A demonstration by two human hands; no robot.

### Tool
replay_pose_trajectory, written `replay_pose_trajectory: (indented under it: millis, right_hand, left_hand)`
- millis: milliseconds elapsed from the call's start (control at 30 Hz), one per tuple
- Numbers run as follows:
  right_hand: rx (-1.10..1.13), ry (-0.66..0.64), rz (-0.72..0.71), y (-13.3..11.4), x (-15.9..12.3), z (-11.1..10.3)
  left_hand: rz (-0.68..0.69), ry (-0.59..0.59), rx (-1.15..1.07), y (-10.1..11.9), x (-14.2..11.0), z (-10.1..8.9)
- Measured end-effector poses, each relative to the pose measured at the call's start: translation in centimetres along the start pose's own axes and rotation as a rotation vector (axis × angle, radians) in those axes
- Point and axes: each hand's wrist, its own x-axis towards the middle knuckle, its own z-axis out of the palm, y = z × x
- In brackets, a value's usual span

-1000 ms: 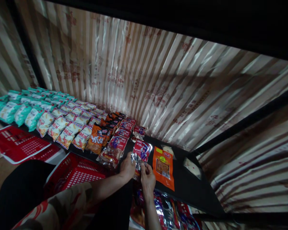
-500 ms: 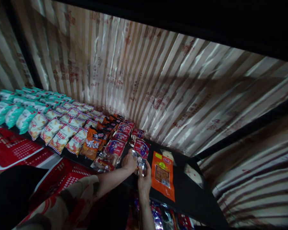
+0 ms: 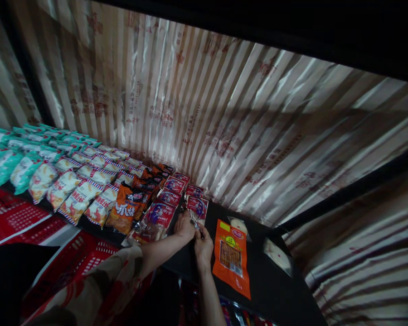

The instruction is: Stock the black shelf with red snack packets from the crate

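My left hand [image 3: 185,226] and my right hand [image 3: 203,248] are close together over the black shelf [image 3: 268,280], both with fingers closed. Between their fingertips is a small, shiny, crinkled plastic packet [image 3: 196,222], and much of it is hidden. Just beyond it lies a red snack packet [image 3: 197,206] with a purple picture; I cannot tell whether the crinkled plastic is part of it. To the left of my left hand runs a row of similar red packets [image 3: 160,213]. A large orange snack bag [image 3: 231,258] lies flat to the right of my right hand.
Orange-brown bags [image 3: 122,210], white striped snack bags [image 3: 80,199] and teal bags [image 3: 25,172] stand in rows at left. Two pale packets [image 3: 278,256] lie at right. Red baskets [image 3: 85,253] are below the shelf edge. A striped foil curtain [image 3: 204,113] hangs behind.
My hands have drawn closer together around the shiny plastic, and less of it shows. The view has shifted slightly; the bags on the shelf keep their places.
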Motion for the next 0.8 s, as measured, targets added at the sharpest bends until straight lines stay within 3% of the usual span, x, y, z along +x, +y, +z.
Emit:
replay_pose_trajectory:
  millis: [467,800]
  right_hand:
    - [-0.129,-0.096,0.003,-0.9,5.0,2.0]
    - [-0.153,-0.076,0.007,-0.5,7.0,3.5]
  left_hand:
    - [0.073,0.071,0.050,0.8,3.0,-0.2]
    - [0.065,0.088,0.076,1.3,4.6,-0.2]
